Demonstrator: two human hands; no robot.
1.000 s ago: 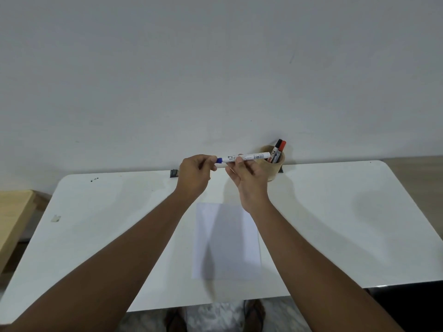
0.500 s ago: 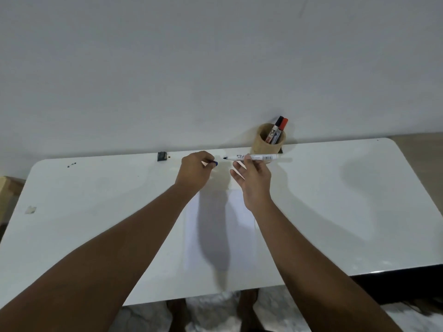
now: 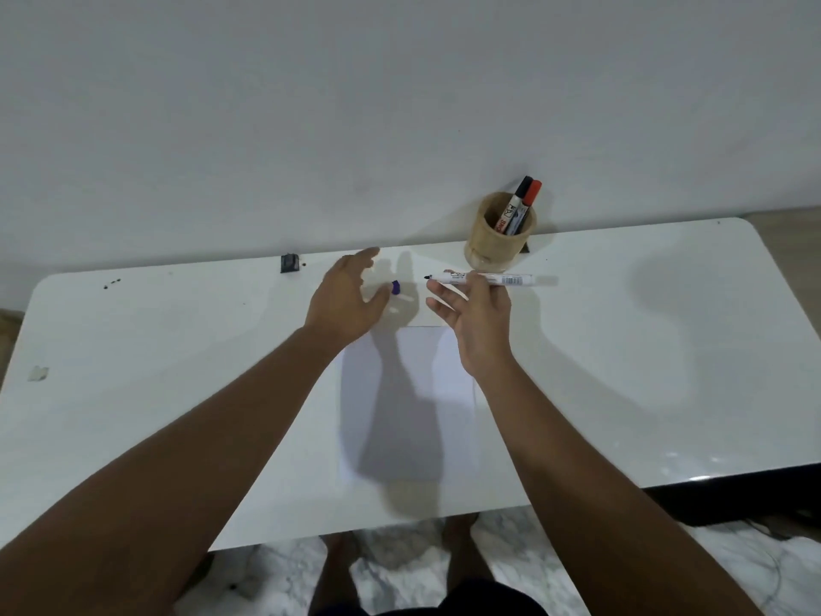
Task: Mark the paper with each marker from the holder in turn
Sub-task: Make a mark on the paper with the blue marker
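Marker [image 3: 482,278] with a white body lies sideways in the right hand [image 3: 477,320], up above the far end of the paper [image 3: 453,393]. Its dark tip is bare and points to the left. The thumb and first fingers pinch the marker near its middle, and the other fingers [image 3: 437,306] are spread out and loose.

A small blue cap [image 3: 395,286] sits just past the thumb of the left hand [image 3: 344,300]. That hand is open, with its fingers stretched out and blurry. I cannot tell if the cap touches the hand or lies on the table by itself.

The paper is white and lies flat on the table, in the middle, close to the person. Both arms cast dark shadows over it. No marks can be seen on it.

Behind the right hand stands a round brown holder [image 3: 497,242] at the back of the white table [image 3: 666,371], near the wall [image 3: 400,104]. Two more markers stand in it, leaning to the right: one with a black cap [image 3: 515,202] and one with a red cap [image 3: 531,197].

A small dark thing [image 3: 289,263] sits at the back edge of the table, to the left of the hands. Some tiny dark spots [image 3: 112,283] are farther left. A little scrap of tape [image 3: 38,373] is stuck near the left edge.
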